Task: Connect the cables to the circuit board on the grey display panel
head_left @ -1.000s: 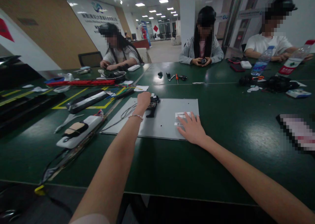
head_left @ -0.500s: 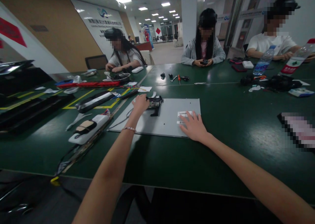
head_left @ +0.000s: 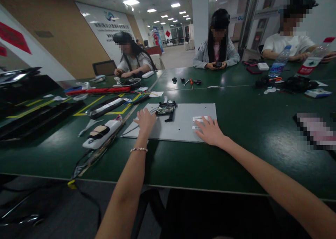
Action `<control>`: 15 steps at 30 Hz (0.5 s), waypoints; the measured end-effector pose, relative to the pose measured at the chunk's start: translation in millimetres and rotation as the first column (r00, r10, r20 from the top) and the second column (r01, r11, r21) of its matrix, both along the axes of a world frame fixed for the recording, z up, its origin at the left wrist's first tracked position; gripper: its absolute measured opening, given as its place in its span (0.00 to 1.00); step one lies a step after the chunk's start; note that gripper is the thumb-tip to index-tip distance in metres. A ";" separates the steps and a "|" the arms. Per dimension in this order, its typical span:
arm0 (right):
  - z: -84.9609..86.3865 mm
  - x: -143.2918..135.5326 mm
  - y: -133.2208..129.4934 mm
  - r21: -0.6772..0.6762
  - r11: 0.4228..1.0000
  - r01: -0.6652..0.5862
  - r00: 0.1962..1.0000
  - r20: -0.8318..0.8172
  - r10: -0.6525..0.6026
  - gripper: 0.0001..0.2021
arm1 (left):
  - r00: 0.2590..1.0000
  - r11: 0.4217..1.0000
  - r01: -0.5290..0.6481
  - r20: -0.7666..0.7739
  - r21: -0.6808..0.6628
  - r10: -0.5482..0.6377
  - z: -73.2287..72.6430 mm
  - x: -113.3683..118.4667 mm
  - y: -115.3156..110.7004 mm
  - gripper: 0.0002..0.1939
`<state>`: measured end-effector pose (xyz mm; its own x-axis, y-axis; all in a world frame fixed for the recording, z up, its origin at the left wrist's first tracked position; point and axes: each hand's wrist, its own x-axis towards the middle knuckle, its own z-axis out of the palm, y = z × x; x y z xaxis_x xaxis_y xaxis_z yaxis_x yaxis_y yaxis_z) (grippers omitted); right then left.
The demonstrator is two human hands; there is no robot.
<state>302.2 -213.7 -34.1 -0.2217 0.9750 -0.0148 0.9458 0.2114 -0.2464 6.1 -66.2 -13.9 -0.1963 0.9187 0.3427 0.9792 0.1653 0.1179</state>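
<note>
A pale grey flat panel [head_left: 183, 135] lies on the table before me. On its far left part sits a black bracket with a circuit board [head_left: 166, 109], a thin grey cable running off to its left. My left hand [head_left: 146, 121] is over the panel's left side, just short of the board and near the cable; its fingers are apart and I see nothing held in them. Spread flat at the panel's right edge, my right hand [head_left: 209, 131] partly covers white labels [head_left: 197, 119].
Left of the panel lie a white device with a tan pad [head_left: 101, 134], a black wrapped bundle [head_left: 105, 106] and cables. Small tools, including an orange screwdriver [head_left: 191, 83], lie beyond it. Two bottles [head_left: 279, 62] and a phone [head_left: 316, 130] are at right. Three people sit opposite.
My left hand has let go of the board's left edge and drawn back towards me. My right hand stays spread on the panel. The view has shifted slightly.
</note>
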 end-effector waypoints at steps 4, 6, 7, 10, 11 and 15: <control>1.4 0.7 -1.4 -0.004 1.000 -0.003 1.000 0.000 0.003 0.33 | 0.999 0.999 -0.046 -0.008 0.022 0.046 -7.0 -11.2 0.5 0.26; 1.4 1.5 -2.1 -0.019 1.000 -0.004 1.000 0.005 0.004 0.33 | 0.998 0.998 -0.057 -0.003 0.019 0.057 -8.8 -15.3 1.6 0.26; 1.7 2.1 -2.7 -0.029 1.000 -0.007 1.000 0.005 0.007 0.33 | 0.998 0.998 -0.062 0.000 0.014 0.062 -9.3 -16.8 2.3 0.26; 4.6 4.3 -5.2 -0.058 0.998 -0.014 1.000 0.006 0.015 0.33 | 0.997 0.997 -0.079 -0.002 0.001 0.079 -10.4 -20.5 4.5 0.26; 5.9 5.0 -6.2 -0.066 0.998 -0.013 1.000 0.010 0.014 0.33 | 0.996 0.996 -0.086 -0.004 -0.005 0.086 -10.7 -21.7 5.4 0.26; 9.5 6.3 -9.5 -0.088 0.996 0.002 0.999 0.044 0.002 0.33 | 0.996 0.996 -0.086 -0.005 -0.035 0.086 -12.4 -27.1 9.9 0.28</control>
